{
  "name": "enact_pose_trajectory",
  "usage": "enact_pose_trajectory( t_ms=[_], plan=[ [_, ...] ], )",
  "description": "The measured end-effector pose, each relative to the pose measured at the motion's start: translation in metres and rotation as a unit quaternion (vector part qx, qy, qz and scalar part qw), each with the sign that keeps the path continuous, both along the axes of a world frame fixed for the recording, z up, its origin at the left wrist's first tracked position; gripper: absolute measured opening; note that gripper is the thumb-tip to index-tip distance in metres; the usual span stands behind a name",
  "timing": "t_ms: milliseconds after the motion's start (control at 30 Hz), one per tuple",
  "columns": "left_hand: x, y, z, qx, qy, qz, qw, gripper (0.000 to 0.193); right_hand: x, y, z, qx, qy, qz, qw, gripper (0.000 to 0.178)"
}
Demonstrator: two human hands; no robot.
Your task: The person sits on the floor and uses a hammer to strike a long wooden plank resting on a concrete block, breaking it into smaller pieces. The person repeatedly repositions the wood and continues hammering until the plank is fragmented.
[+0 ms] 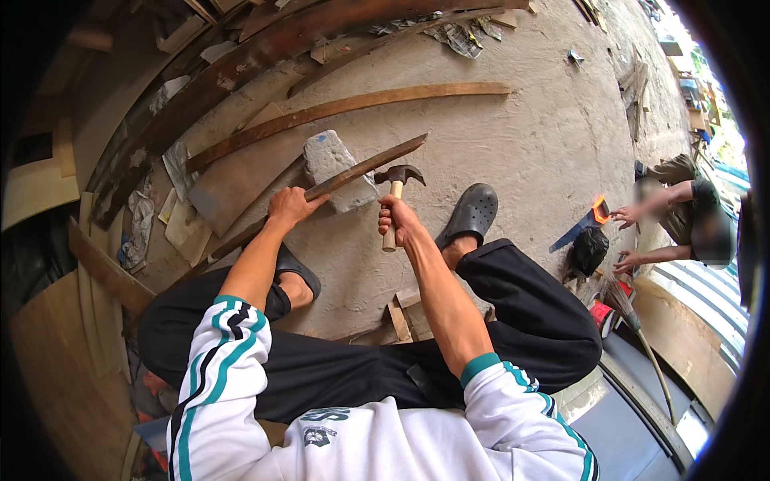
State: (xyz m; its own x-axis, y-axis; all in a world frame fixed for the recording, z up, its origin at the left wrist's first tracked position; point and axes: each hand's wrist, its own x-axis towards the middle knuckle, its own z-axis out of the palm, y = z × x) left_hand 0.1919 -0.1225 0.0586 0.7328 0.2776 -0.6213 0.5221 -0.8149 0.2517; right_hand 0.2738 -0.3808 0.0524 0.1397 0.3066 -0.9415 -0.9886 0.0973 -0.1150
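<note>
Head view: we see the left hand (pixel 291 207) curled over a long wooden strip (pixel 353 174), its long axis slanting from lower left to upper right across a pale block (pixel 325 152). The right hand (pixel 399 221) is closed round the hammer (pixel 396 190), its handle nearly upright, claw rightward, head just beside the strip. Beyond, we see a curved plank (pixel 369 100) on the floor (pixel 553 120).

Wood strip (pixel 369 166) in L hand (pixel 292 207), lying across stone block (pixel 325 152); block on floor (pixel 553 144), beyond & btwn hands. Hammer (pixel 396 191) in R hand (pixel 398 221), its head just R of strip. Plank (pixel 385 97) beyond both hands; board (pixel 241 186) L of & past L hand. Saw (pixel 573 230) far R of R hand, bag (pixel 589 250) beside it, co-worker's hand (pixel 625 216) by saw handle.
</note>
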Motion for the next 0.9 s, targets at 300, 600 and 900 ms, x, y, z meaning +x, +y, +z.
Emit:
enact_pose_trajectory(
  t_ms=[300,600,900],
  plan=[
    [0.007,0.017,-0.004,0.026,-0.064,0.003,0.998,0.087,-0.052,-0.078,0.024,-0.089,-0.003,0.011,0.996,0.026],
    [-0.042,-0.008,-0.04,0.148,-0.335,-0.017,0.93,0.046,-0.083,-0.109,0.051,-0.1,0.003,-0.024,0.995,0.028],
    [-0.06,-0.005,-0.015,-0.02,-0.213,-0.119,0.97,0.053,-0.1,-0.092,0.063,-0.09,-0.045,0.032,0.994,0.023]
  ],
)
